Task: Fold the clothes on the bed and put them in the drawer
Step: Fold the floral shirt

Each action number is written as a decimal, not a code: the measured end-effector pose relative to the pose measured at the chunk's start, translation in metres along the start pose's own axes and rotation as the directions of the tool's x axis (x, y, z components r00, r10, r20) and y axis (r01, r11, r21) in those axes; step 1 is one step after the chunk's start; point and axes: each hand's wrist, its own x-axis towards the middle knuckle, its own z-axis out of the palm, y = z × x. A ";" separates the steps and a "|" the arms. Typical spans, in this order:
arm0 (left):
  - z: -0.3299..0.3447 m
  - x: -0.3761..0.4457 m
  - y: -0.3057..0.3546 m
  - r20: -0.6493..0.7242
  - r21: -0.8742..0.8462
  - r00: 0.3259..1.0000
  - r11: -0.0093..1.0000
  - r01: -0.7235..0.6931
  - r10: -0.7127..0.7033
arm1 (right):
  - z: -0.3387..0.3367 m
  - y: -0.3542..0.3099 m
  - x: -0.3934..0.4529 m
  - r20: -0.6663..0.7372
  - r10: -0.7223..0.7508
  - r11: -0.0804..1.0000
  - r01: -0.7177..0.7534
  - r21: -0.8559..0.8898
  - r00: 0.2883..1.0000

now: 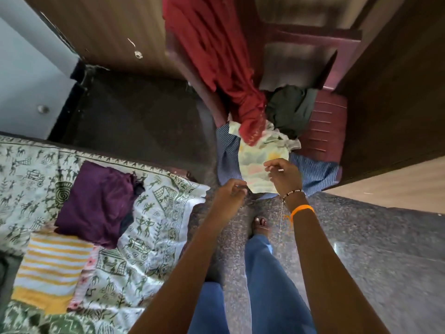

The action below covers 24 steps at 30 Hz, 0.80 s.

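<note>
Clothes are split btw two spots rn: a purple garment (96, 203) and a yellow-striped folded piece (51, 268) lie on the bed (166, 213), well off to the left of both sets of fingers, prob parked there as the done or waiting pile. Pastel printed top (262, 162) sits on a blue striped shirt (320, 174) on the maroon chair (325, 131), right at the fingertips, w/ a red cloth (216, 56) draped beyond them and a dark green garment (291, 109) past the right fingers. Left hand (230, 196) has fingers curled at the near edge of the pastel top, looks like a pinch on the hem but can't tell for sure, too blurry. Right hand (284, 175) is curled over the top's near right side, fingertips touching or just above the fabric, grip unclear tbh. Both hands on the same edge makes sense imo, that's how you'd lift it flat to fold. No drawer that I can make out.
</note>
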 end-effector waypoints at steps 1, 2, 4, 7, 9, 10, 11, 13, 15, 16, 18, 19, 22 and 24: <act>0.009 0.008 0.006 0.007 -0.008 1.000 1.000 0.020 -0.020 | -0.006 0.002 0.012 -0.004 0.002 0.998 -0.003 -0.066 1.000; 0.016 0.015 0.011 0.013 -0.026 0.999 0.999 0.032 -0.032 | -0.010 0.004 0.024 -0.002 0.001 0.991 -0.001 -0.132 1.000; 0.030 0.031 0.022 0.024 -0.072 0.998 0.996 0.058 -0.056 | -0.017 0.008 0.049 0.012 0.001 0.972 0.002 -0.235 1.000; 0.042 0.049 0.034 0.025 -0.111 0.992 0.986 0.124 -0.122 | -0.021 0.014 0.080 0.000 0.094 0.887 -0.084 -0.455 0.996; 0.046 0.059 0.036 0.011 -0.142 0.988 0.978 0.155 -0.155 | -0.021 0.015 0.097 -0.024 0.248 0.786 -0.215 -0.579 0.968; 0.048 0.063 0.037 0.000 -0.150 0.987 0.976 0.159 -0.161 | -0.020 0.015 0.105 -0.023 0.297 0.756 -0.250 -0.605 0.955; 0.048 0.066 0.038 -0.009 -0.146 0.987 0.977 0.157 -0.160 | -0.019 0.015 0.113 -0.004 0.330 0.748 -0.264 -0.609 0.944; 0.049 0.069 0.043 -0.034 -0.118 0.988 0.982 0.146 -0.151 | -0.018 0.012 0.128 0.056 0.351 0.787 -0.262 -0.559 0.935; 0.048 0.069 0.050 -0.052 -0.097 0.988 0.985 0.141 -0.147 | -0.020 0.013 0.139 0.092 0.329 0.845 -0.249 -0.474 0.940; 0.048 0.070 0.055 -0.063 -0.089 0.988 0.987 0.132 -0.138 | -0.022 0.014 0.143 0.098 0.310 0.879 -0.245 -0.410 0.946; 0.047 0.072 0.066 -0.113 -0.099 0.989 0.991 0.085 -0.096 | -0.025 0.014 0.143 0.061 0.270 0.957 -0.260 -0.130 0.961; 0.049 0.074 0.071 -0.151 -0.133 0.986 0.990 0.056 -0.076 | -0.028 0.010 0.139 0.040 0.259 0.960 -0.262 0.095 0.965; 0.055 0.080 0.091 -0.217 -0.341 0.966 0.938 0.056 -0.137 | -0.043 -0.004 0.119 0.218 0.184 0.523 -0.283 0.804 0.958; 0.058 0.087 0.110 -0.057 -0.558 0.982 0.821 0.118 -0.179 | -0.057 -0.009 0.106 0.417 -0.017 0.268 -0.398 0.878 0.909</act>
